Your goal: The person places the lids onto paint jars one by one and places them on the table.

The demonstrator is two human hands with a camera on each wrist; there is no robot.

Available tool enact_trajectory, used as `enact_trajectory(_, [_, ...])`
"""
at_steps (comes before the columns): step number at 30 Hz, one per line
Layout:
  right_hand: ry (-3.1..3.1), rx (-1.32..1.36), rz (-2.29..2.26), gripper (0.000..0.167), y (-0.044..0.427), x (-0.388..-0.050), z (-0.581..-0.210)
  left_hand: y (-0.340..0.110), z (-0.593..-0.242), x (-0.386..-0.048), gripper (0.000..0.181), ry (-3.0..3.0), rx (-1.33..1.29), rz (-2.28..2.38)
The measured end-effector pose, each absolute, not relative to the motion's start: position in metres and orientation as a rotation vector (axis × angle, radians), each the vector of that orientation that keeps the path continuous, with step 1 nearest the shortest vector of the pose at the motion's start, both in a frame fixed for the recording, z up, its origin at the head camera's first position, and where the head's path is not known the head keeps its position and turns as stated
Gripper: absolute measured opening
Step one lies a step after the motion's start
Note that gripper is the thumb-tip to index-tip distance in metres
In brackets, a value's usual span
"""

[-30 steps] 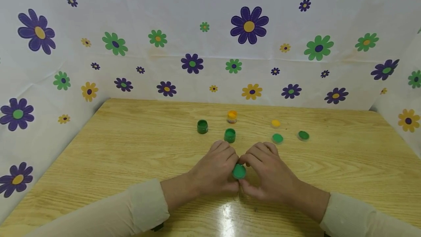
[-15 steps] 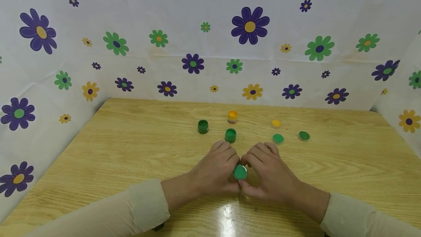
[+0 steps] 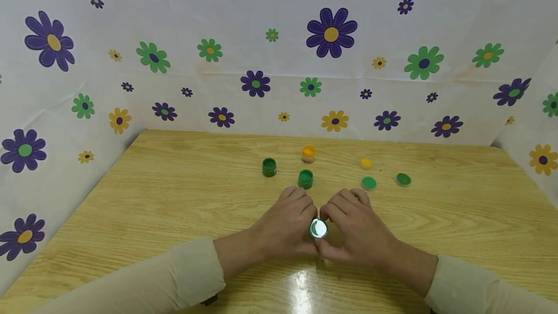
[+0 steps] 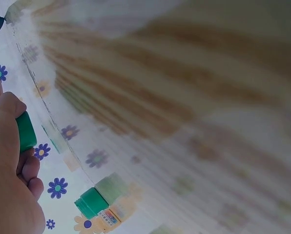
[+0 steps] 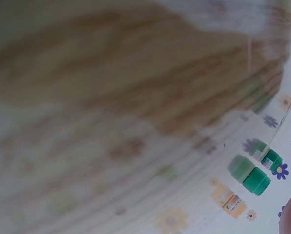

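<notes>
A small green paint jar (image 3: pixel 318 229) is held between both hands just above the table's near middle, its round top turned up and glaring white. Whether that top is a lid or bare paint, I cannot tell. My left hand (image 3: pixel 289 224) grips it from the left, and the left wrist view shows the green jar side (image 4: pixel 26 131) between thumb and fingers. From the right, my right hand (image 3: pixel 359 229) pinches its edge with thumb and index finger. Beyond the hands stand an open green jar (image 3: pixel 305 180), an open dark green jar (image 3: pixel 269 167) and an open yellow jar (image 3: pixel 308 155).
Right of the jars lie a yellow lid (image 3: pixel 366 163), a green lid (image 3: pixel 368 183) and a dark green lid (image 3: pixel 403 180). All rest on a wooden table (image 3: pixel 174 183). A flowered cloth (image 3: pixel 279 57) hangs behind its far edge.
The held jar has tilted slightly: its top went from plain green to a bright white reflection. Both hands keep almost the same place and grip. The other jars and lids stay put.
</notes>
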State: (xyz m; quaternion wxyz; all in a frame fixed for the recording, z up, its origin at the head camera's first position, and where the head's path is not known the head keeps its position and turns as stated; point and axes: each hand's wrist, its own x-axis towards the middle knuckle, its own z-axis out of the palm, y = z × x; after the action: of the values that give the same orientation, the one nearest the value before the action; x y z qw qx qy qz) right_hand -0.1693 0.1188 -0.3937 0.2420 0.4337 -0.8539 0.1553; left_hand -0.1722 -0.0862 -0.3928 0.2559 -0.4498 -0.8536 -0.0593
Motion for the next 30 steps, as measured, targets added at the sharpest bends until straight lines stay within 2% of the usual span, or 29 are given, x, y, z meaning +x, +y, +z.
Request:
enact_trajectory(8, [-2.366,1.209,0.469,0.032,0.1197,-0.1689,-0.3935,-0.0868,-0.3933,-0.1715,0.044,-2.342,-1.211,-0.179])
enact_trajectory(16, [-2.347,1.260,0.539,0.032,0.1227,-0.1716,-0.3934,-0.0874,-0.3944,-0.1722,0.035,-2.372,-1.200,-0.288])
enact_trajectory(30, [-2.282,1.274,0.463,0.030,0.1202,-0.1720,-0.3932,-0.0865,-0.3938,-0.1722,0.041,-2.352,-1.250,-0.217])
